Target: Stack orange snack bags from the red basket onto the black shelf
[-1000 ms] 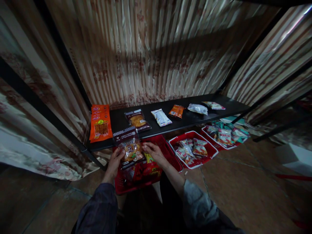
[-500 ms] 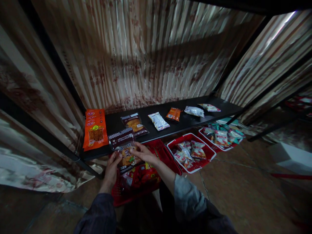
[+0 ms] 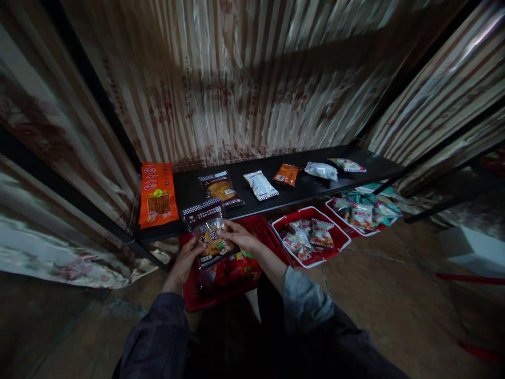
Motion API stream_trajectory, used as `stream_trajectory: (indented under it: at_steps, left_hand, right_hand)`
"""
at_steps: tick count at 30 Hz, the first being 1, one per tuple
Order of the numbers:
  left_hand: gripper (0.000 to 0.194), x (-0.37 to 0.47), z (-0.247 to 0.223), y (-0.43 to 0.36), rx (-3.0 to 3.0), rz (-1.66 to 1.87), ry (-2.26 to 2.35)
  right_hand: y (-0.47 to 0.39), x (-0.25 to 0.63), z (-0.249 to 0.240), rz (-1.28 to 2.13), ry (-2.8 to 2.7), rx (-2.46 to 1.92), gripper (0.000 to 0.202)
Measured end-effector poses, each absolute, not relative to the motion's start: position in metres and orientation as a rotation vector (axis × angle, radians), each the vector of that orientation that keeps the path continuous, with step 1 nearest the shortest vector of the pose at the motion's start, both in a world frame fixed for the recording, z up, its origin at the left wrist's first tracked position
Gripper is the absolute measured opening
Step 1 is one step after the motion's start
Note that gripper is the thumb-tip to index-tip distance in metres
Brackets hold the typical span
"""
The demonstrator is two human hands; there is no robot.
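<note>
Between my two hands is a dark brown snack packet (image 3: 209,231) with a checkered top band. My left hand (image 3: 185,260) grips its lower left side, and my right hand (image 3: 239,237) holds its right side. The packet is over a red basket (image 3: 191,295) of red packets. Just behind it, a similar brown packet (image 3: 221,189) lies on the black shelf (image 3: 189,176). An orange packet (image 3: 159,195) stands out at the shelf's left end.
Farther right on the shelf are a white packet (image 3: 261,185), a small orange one (image 3: 286,175) and two pale ones. Below are two more red baskets (image 3: 339,251) with packets. Black posts frame the shelf before a striped curtain (image 3: 236,79). A white box (image 3: 473,250) is at the right.
The view has shifted slightly, so the shelf sits a little higher. Both hands still hold the brown packet, whose face is tilted a little differently.
</note>
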State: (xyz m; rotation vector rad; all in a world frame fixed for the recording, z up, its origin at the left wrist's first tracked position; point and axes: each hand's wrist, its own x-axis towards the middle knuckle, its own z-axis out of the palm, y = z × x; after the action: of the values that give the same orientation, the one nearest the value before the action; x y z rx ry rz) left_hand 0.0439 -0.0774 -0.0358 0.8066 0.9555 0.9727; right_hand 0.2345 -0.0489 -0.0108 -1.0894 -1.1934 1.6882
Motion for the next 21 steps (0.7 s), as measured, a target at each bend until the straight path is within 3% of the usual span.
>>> stream_trajectory:
  at_steps: [8, 21]
  left_hand:
    - [0.051, 0.044, -0.061, -0.081, 0.864, 0.730, 1.013]
    - [0.044, 0.080, -0.068, -0.069, 0.909, 0.700, 0.980]
  right_hand:
    - [-0.084, 0.237, -0.053, 1.734, -1.000, -1.180, 0.056]
    - [-0.095, 0.273, -0.053, 1.529, -1.005, -1.397, 0.058]
